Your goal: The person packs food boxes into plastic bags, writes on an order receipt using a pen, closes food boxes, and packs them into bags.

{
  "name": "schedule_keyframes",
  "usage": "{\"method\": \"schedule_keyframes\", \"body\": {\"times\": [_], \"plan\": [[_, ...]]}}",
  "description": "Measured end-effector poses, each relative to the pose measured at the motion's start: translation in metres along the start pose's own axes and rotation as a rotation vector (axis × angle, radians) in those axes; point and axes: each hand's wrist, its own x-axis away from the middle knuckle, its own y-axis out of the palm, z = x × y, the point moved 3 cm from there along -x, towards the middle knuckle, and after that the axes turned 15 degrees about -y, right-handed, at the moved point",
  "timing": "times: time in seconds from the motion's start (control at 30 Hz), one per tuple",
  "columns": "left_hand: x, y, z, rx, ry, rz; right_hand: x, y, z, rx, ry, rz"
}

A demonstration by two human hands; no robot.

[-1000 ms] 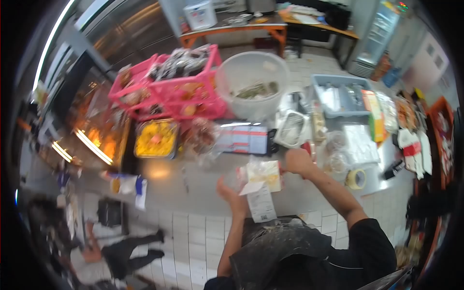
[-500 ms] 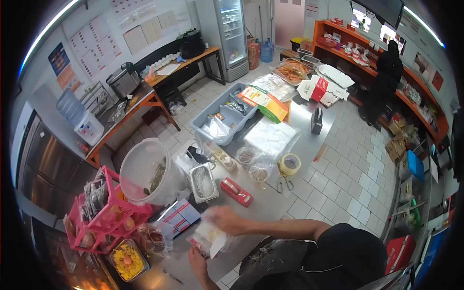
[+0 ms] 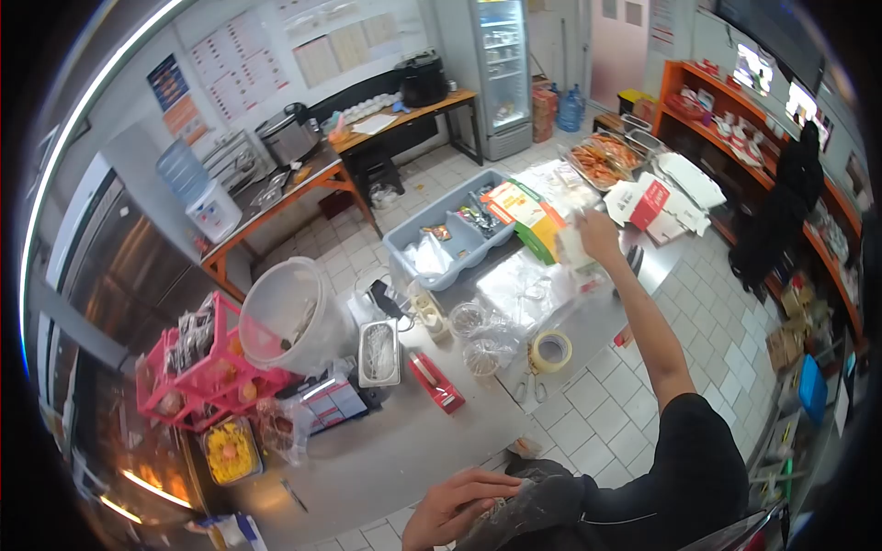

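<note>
My right hand (image 3: 599, 241) is stretched far out over the steel table, its fingers closed on the top of a whitish plastic packet (image 3: 575, 253). The packet hangs blurred beside a green and orange carton (image 3: 536, 219), above a stack of clear plastic bags (image 3: 514, 286). My left hand (image 3: 464, 505) is low in front of my body, fingers stretched out against the dark apron; nothing shows plainly in it. A red stapler-like tool (image 3: 435, 382), a roll of tape (image 3: 549, 352) and scissors (image 3: 530, 387) lie on the table between my hands.
On the table (image 3: 386, 464) stand a blue-grey divided bin (image 3: 397, 244), a large clear tub (image 3: 292, 312), pink baskets (image 3: 207, 372), a metal tray (image 3: 379, 354) and a yellow food container (image 3: 230, 452). A person in black (image 3: 795, 207) stands by orange shelves (image 3: 707, 124).
My right hand has carried the packet from the near table edge to the far part of the table. My left hand has let go of it and drawn back toward my body.
</note>
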Motion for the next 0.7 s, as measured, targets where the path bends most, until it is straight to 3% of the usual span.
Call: {"method": "schedule_keyframes", "body": {"times": [0.03, 0.07, 0.1, 0.13, 0.17, 0.2, 0.23, 0.3, 0.4, 0.43, 0.5, 0.57, 0.67, 0.7], "plan": [[0.007, 0.003, -0.007, 0.015, -0.133, -0.007, 0.014, 0.031, 0.045, 0.118, 0.025, -0.099], [0.013, 0.008, -0.006, -0.017, -0.087, 0.063, 0.036, 0.064, 0.094, 0.31, -0.32, -0.201], [0.018, 0.011, -0.004, -0.053, -0.042, 0.14, 0.057, 0.068, 0.099, 0.421, -0.186, -0.165], [0.025, 0.013, -0.001, -0.091, 0.003, 0.229, 0.065, 0.088, 0.118, 0.365, -0.258, -0.164], [0.037, 0.015, 0.004, -0.127, 0.056, 0.184, 0.063, 0.034, 0.045, 0.158, -0.055, -0.239], [0.055, 0.015, 0.01, -0.16, 0.099, 0.165, 0.075, 0.037, 0.016, 0.408, -0.245, 0.053], [0.077, 0.019, 0.015, -0.191, 0.134, 0.184, 0.077, 0.055, 0.008, 0.016, 0.003, -0.054], [0.131, 0.03, 0.035, -0.09, 0.314, 0.302, 0.149, 0.088, -0.047, -0.276, -0.276, 0.282], [0.229, 0.069, 0.06, 0.083, 0.664, 0.543, 0.237, 0.066, -0.269, -0.525, -0.274, 0.072], [0.267, 0.088, 0.066, 0.12, 0.814, 0.577, 0.28, 0.081, -0.339, -0.837, -0.281, -0.011], [0.343, 0.13, 0.066, 0.079, 0.88, 0.792, 0.376, 0.069, -0.489, -1.398, -0.383, -0.528], [0.407, 0.174, 0.058, 0.07, 0.903, 0.977, 0.444, -0.022, -0.603, -1.325, -1.407, -0.517], [0.471, 0.227, 0.045, 0.088, 0.902, 1.225, 0.525, -0.074, -0.695, -1.408, -1.662, -0.529], [0.489, 0.242, 0.042, 0.096, 0.912, 1.295, 0.553, -0.072, -0.716, -1.454, -1.563, -0.723]]}}
